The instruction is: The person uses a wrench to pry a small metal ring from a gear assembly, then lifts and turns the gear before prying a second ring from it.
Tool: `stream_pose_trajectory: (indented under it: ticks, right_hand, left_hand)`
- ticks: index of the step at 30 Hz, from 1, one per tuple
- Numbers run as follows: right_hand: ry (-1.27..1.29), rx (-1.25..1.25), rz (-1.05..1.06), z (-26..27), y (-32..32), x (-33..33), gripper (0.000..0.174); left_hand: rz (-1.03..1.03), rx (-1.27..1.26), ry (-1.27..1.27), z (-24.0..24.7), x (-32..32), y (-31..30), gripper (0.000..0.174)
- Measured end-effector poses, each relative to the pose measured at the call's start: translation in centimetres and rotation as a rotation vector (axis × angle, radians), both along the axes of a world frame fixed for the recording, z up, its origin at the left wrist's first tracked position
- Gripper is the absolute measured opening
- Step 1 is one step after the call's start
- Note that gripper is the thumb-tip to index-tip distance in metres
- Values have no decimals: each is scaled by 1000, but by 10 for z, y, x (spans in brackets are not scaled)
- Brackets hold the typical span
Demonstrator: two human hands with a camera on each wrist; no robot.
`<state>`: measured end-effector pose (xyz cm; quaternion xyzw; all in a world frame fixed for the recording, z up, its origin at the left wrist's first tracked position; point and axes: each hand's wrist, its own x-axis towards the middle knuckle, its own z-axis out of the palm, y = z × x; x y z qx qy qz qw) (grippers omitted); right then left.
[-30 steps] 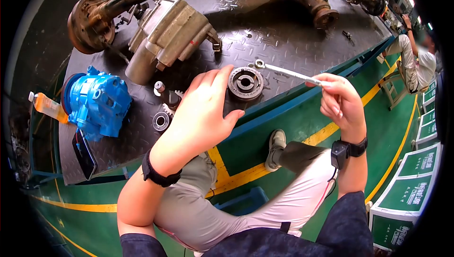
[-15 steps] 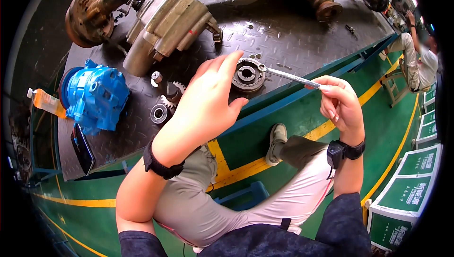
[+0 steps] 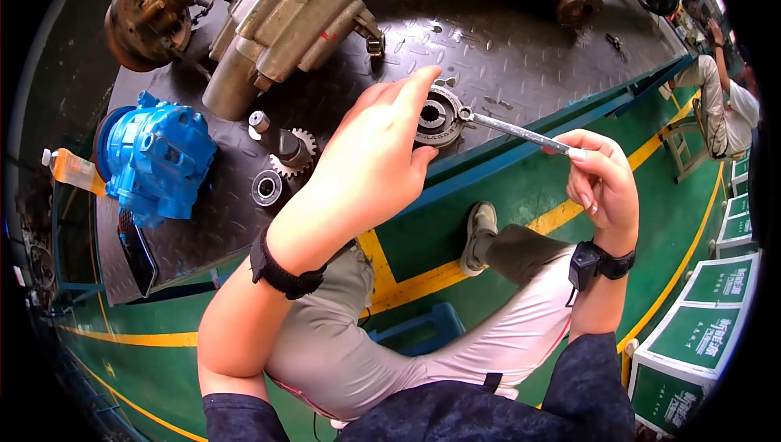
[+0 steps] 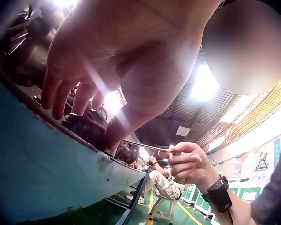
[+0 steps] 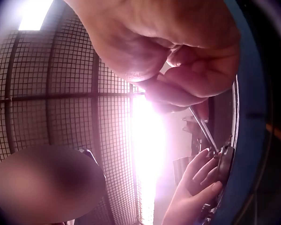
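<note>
My left hand [image 3: 366,149] grips the left side of a round metal part [image 3: 450,123] with a toothed centre hole, near the bench edge. In the left wrist view its thumb touches the dark side of the part [image 4: 84,129], and the fingers reach round behind. My right hand [image 3: 604,182] pinches one end of a thin silver wrench [image 3: 512,130] between thumb and fingers. The wrench's ring end lies at the part's right rim; whether it touches cannot be told. From the right wrist view, the wrench [image 5: 204,129] slants down to the disc [image 5: 226,161].
Left of my left hand lie a toothed gear shaft [image 3: 285,145] and a bearing [image 3: 267,188]. Farther left stand a blue pump [image 3: 159,161], a phone [image 3: 137,255] and an orange bottle [image 3: 75,169]. A metal housing [image 3: 285,27] stands behind. Someone [image 3: 716,108] sits at the far right.
The wrench's ring end has come from beyond the part's upper rim down to its right rim. The bench and its objects have shifted up and slightly left in the head view.
</note>
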<state>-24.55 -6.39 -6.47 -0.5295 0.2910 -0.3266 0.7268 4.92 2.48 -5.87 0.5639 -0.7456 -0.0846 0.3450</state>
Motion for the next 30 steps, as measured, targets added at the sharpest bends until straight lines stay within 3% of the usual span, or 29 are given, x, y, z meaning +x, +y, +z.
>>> stream_pose_trajectory:
  ticks: [15,23,30]
  right_hand:
    - [54,-88,0,3,-6,5,27]
    - [59,-198,-135,6,-9,6,27]
    - [203,-381,-302,5,16,23,22]
  left_hand:
    - [69,17,-28,4,-5,-4,73]
    - [174,103,-75,5,-13,-5,77]
    - [8,147,20,9,-2,-9,89]
